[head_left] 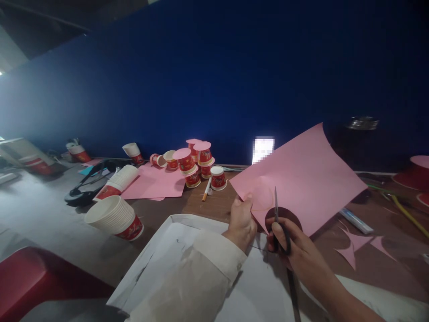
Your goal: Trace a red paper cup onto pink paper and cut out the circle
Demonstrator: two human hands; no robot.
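Note:
A large pink paper sheet point(301, 170) is held up at its lower left edge by my left hand point(241, 221), thumb on top. A faint circle is drawn on the sheet beside that thumb, and a round gap is cut into its lower edge. My right hand point(291, 241) grips black-handled scissors point(276, 205), whose blades point up in front of the paper. Whether the blades touch the sheet is unclear. Beneath my hands lies a white board or box lid point(181, 230).
Stacked paper cups point(112, 217) lie tilted at the left. Red cups topped with pink discs point(184, 155) stand at the back, near pink sheets point(157, 183) and a marker point(206, 189). Pink scraps point(358, 241) and a glue tube point(357, 221) lie right.

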